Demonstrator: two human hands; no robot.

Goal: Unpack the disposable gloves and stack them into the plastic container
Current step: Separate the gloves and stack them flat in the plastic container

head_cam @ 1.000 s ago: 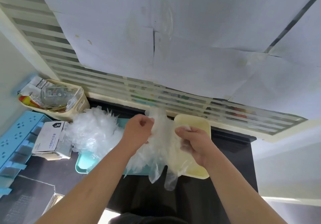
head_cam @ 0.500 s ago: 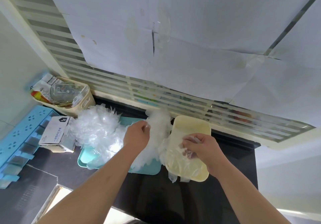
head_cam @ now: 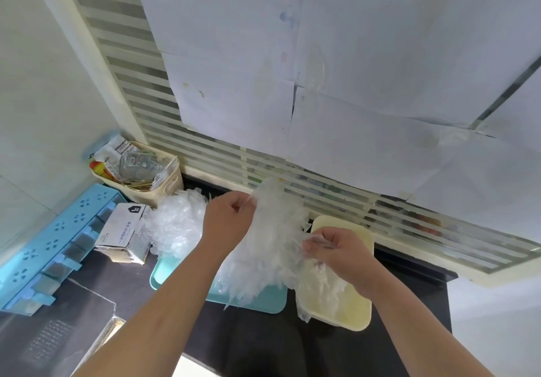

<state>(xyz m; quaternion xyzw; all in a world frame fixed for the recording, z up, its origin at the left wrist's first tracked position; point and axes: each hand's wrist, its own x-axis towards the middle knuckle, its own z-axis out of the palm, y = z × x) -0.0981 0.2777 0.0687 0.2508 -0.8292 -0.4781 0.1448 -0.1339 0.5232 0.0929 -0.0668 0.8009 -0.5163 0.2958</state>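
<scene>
**A:** The left grip [head_cam: 228, 221] pinches the top of a bundle of thin clear plastic gloves [head_cam: 275, 239], held up over the flat teal plastic tray [head_cam: 263, 303]. The right grip [head_cam: 336, 249] pinches the film at the bundle's right edge, above the cream rectangular plastic container [head_cam: 361, 318].

**B:** So the step is peeling one off?

**A:** I judge so. To do it well, the left holds the bundle firm. The right draws a single sheet sideways and lays it flat on the gloves lying in the container, cuffs and fingers lined up. The film clings, so two may come away together. A slow pull should show that.

**B:** Is much left to do?

**A:** Plenty, I think. A loose heap of the same clear gloves [head_cam: 175, 224] lies at the tray's far left end, beside a white cardboard box [head_cam: 123, 230] on the dark counter [head_cam: 248, 344].

**B:** What can't you make out?

**A:** How many layers the right grip has, since the film is too sheer. The count in the container is unclear too, because the right wrist covers part of it. Most fingertips are lost in the plastic, and the box's print is too small to read.
</scene>
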